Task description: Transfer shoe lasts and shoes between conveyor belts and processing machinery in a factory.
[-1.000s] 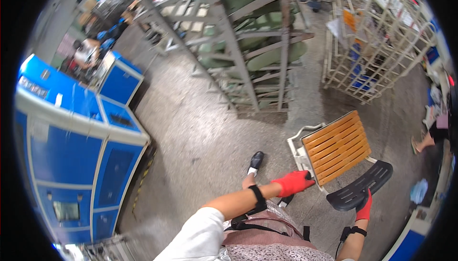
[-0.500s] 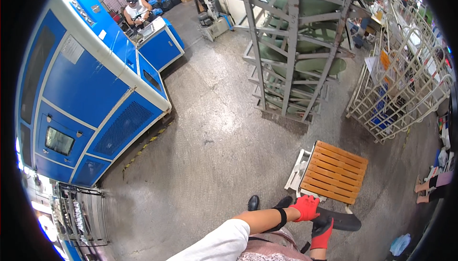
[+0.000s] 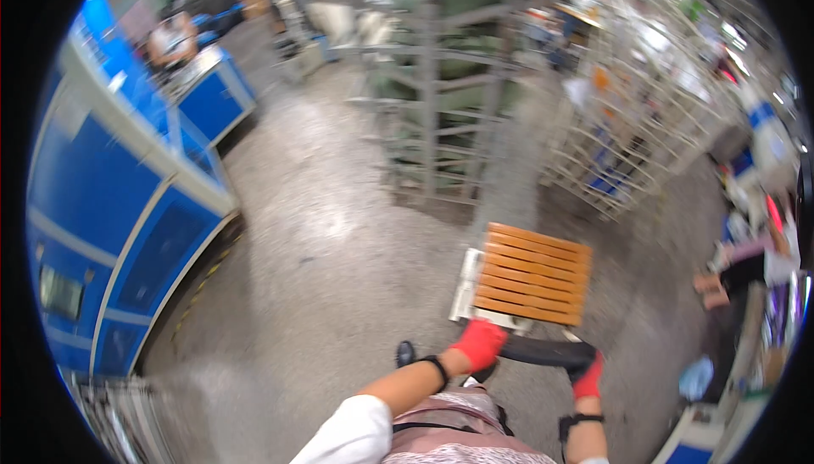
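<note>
Holding a long black curved panel [image 3: 543, 352] low in front of us, we grip one end with the left hand [image 3: 479, 343] and the other with the right hand [image 3: 587, 377], red-gloved fingers wrapped around it; the panel hangs just above the concrete floor [image 3: 339, 252], near a slatted wooden platform [image 3: 532, 276]; we judge it could snag the platform's edge or slip if one grip loosens; it looks dark, smooth, narrow and slightly bowed, though blur hides detail.
</note>
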Demonstrator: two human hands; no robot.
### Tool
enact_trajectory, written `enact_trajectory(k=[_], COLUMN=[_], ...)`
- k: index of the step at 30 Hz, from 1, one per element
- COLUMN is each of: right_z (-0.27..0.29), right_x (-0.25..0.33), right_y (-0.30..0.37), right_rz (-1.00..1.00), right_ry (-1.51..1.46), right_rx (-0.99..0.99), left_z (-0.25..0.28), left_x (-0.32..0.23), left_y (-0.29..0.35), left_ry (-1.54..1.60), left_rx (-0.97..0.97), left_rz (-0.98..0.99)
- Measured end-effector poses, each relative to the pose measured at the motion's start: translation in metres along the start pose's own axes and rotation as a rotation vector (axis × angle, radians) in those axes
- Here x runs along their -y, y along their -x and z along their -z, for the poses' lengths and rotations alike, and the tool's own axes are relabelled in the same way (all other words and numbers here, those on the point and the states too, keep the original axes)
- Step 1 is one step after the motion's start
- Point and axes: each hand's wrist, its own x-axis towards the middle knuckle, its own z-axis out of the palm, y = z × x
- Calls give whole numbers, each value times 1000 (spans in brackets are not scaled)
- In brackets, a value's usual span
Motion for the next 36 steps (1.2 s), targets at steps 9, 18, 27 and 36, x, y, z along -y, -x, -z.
enact_trajectory(k=[9, 18, 27, 36], right_z=[-5, 54, 33, -25], right_x=[13, 36, 44, 105], right_y=[24, -23, -77, -174], right_rz=[-225, -326, -183, -95], right_ry=[41, 39, 828, 1023], right_rx=[-282, -25, -124, 106], left_z=[24, 5, 3, 16], left_x=[-33, -82, -76, -36], left_y=[-7, -15, -47, -116], left_ry=[-259, -441, -386, -458], left_rx=[159, 113, 174, 11], left_rz=[84, 326, 463, 623])
